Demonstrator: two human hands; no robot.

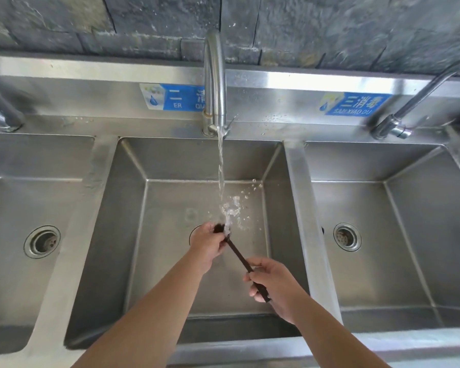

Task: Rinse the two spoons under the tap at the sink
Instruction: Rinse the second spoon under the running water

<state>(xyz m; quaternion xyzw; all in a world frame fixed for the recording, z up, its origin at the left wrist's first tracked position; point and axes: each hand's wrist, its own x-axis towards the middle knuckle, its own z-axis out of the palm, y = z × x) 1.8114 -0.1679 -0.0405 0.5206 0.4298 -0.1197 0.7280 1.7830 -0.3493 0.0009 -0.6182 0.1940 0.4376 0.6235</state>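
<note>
Water runs from the steel tap into the middle basin of a three-basin steel sink. A dark brown, long-handled spoon is held over the basin, its bowl end up in the stream, where water splashes off. My right hand is closed around the handle's lower end. My left hand grips the bowl end under the water, fingers wrapped over it. Whether one or two spoons are held together I cannot tell; the handles look like a single dark stick.
The left basin and right basin each have a round drain. A second tap stands at the right, another at the far left. Blue labels are stuck on the backsplash. A dark stone wall rises behind.
</note>
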